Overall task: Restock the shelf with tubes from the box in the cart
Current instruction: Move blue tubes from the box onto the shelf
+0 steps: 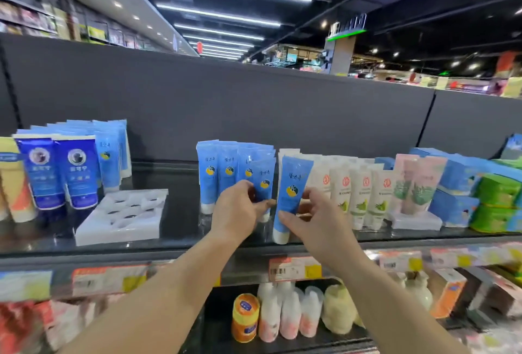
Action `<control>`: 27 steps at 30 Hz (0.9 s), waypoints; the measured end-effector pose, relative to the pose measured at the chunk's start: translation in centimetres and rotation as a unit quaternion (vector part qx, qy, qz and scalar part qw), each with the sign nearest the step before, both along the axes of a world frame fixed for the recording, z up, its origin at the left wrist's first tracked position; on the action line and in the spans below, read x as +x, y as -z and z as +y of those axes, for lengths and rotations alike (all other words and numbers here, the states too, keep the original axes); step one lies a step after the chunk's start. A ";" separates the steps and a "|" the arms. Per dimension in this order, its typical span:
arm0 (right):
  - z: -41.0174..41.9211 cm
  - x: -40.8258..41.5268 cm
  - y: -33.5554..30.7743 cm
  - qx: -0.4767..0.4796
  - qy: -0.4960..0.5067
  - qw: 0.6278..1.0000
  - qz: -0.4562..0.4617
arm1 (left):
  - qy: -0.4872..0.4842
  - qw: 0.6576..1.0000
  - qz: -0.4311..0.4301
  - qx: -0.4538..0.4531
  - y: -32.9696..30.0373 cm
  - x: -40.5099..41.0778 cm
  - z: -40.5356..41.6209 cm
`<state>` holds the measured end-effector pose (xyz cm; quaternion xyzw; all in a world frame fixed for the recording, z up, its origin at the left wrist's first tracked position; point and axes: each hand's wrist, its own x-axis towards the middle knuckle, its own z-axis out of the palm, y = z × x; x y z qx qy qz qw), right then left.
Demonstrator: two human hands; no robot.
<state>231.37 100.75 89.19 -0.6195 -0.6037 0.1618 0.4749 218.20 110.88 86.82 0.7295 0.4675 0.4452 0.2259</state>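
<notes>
1. Two bare hands work at the dark glossy top shelf (175,238); tube lettering is too blurred to read.
2. Left hand (240,209) pinches a light-blue plastic tube (264,181) standing in its row.
3. Right hand (313,218), fingers curled, grips another light-blue white-capped tube (291,192) upright at the shelf's front.

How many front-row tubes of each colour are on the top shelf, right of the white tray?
light blue tubes: 5
white tubes: 4
pink tubes: 2
Total: 11
</notes>
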 end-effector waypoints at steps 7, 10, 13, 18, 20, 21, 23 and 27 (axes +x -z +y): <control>-0.2 1.0 0.4 -0.013 -0.030 0.999 0.000 | -0.035 0.996 0.083 -0.022 -0.8 0.5 -0.3; -0.3 1.0 0.7 -0.016 -0.031 0.999 0.001 | -0.033 0.995 0.084 -0.035 -0.8 0.7 -0.2; -0.2 0.9 0.8 -0.020 -0.028 0.999 0.007 | -0.033 0.995 0.083 -0.043 -0.8 0.8 -0.1; 0.3 0.4 0.6 -0.011 -0.020 0.999 0.025 | -0.044 0.994 0.088 -0.046 -0.5 0.6 0.2; 0.6 0.1 0.5 -0.002 -0.016 0.999 0.028 | -0.045 0.995 0.079 -0.045 -0.3 0.6 0.3; 0.7 0.0 0.6 0.003 -0.014 0.999 0.029 | -0.049 0.995 0.078 -0.043 -0.3 0.7 0.3; 0.9 -0.4 0.7 0.009 -0.011 0.999 0.033 | -0.061 0.994 0.083 -0.039 -0.3 0.7 0.2; 1.3 -0.9 1.0 0.003 -0.007 0.999 0.034 | -0.077 0.993 0.082 -0.040 -0.2 0.7 0.1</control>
